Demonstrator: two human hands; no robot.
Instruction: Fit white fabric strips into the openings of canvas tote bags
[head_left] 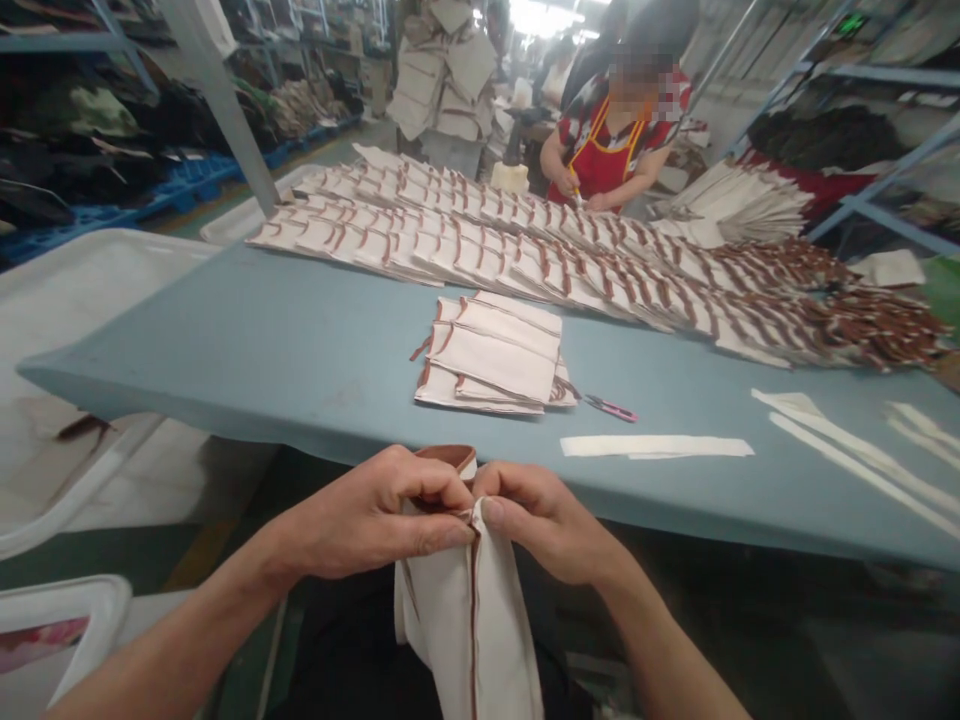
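Between my hands hangs a cream fabric piece [502,620] with brown edging down its middle and a brown band curling at its top. My left hand [382,515] pinches its upper edge from the left, thumb lying along the brown edging. From the right, my right hand [551,515] grips the same edge between thumb and fingers, the fingertips of both hands almost meeting. The lower end drops over my lap, past the front edge of the table. Just beyond, a small stack of cream pieces [499,350] with brown edging lies on the blue table [330,370].
Pink-handled thread snips [611,407] lie right of the stack, near cream strips [656,446]. Long overlapping rows of cream pieces [480,250] cross the table's far side. A person in a red apron [600,155] works behind them. White bins [90,290] stand at left.
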